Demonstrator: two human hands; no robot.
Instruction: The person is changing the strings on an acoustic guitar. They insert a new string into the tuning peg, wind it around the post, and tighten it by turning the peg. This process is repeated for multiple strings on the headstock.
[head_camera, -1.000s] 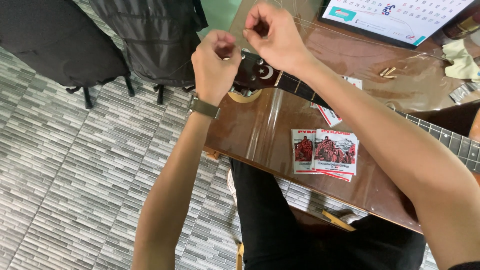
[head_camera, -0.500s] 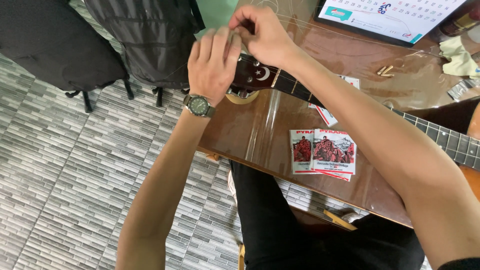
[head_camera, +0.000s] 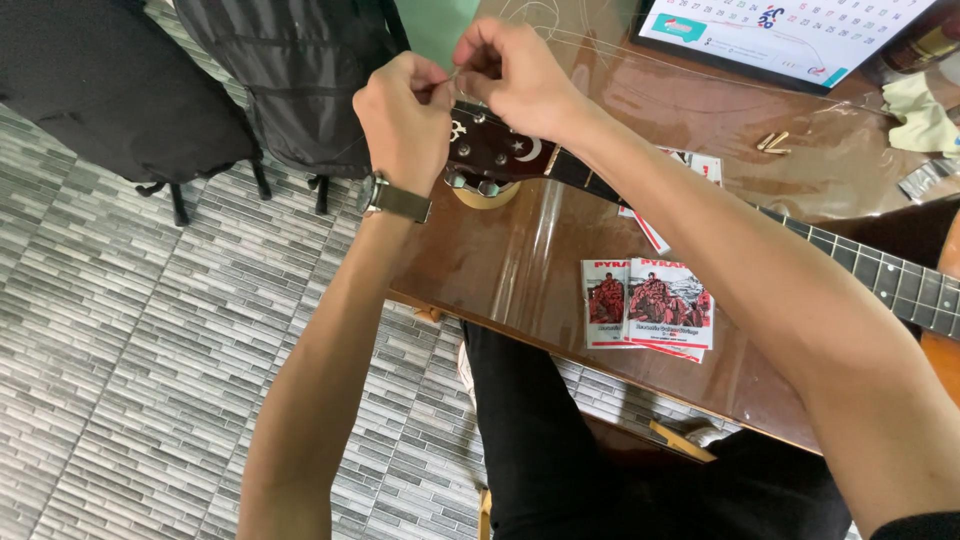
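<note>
A guitar lies across the brown table, its dark headstock near the table's left end and its fretted neck running off to the right. My left hand, with a wristwatch, and my right hand meet just above the headstock. Both pinch a thin wire guitar string between thumb and fingers; the string trails right over the table. A roll of tape sits under the headstock.
Two red-and-white string packets lie on the table near its front edge. A desk calendar, small pegs and a crumpled cloth lie further back. Two black backpacks stand on the grey tiled floor to the left.
Both hands have come together at the headstock from apart and slightly higher. The view shifted a little; the guitar and packets have stayed put.
</note>
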